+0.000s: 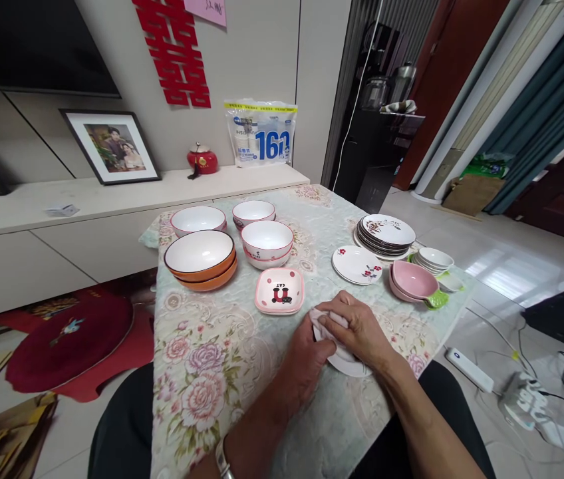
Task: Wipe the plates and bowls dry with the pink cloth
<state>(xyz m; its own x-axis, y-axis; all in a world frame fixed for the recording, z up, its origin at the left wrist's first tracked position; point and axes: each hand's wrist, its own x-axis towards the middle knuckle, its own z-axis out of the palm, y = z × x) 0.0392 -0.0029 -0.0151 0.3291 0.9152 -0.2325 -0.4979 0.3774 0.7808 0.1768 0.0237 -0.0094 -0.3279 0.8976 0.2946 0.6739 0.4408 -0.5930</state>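
Well, stool (67, 342): round and dark red, at the lower left of the frame, beside the table.
Picture frame (112, 148): standing at the upper left, on the pale cabinet (182, 187).
Orange bowls (201, 259): nested, left of centre, near the red-rimmed bowls (267, 241), which stand in separate stacks.
Cat dish (279, 291): pink-edged and square, at the middle of the frame, near the hands.
Left hand (306, 362): below centre, closed at the left edge of the plate; the thumb lies over that edge and the cloth, while the other fingers are mostly hidden, their hold underneath impossible to tell.
White cloth (316, 320): bunched between both hands, over the upper left part of the plate.
White plate (349, 366): just below centre, under the fingers and cloth, its lower rim showing bare between the wrists; whether it touches the table cannot be told.
Right hand (359, 327): right of the left one, fingers bent and drawn together, pinching the cloth against the plate.
Flowered plates (354, 265): right of centre, just beyond the right hand.
Dark-edged plates (386, 233): stacked, behind and right of those.
Pink bowls (414, 279): nested, toward the right, small white bowls (434, 258) just beside them.
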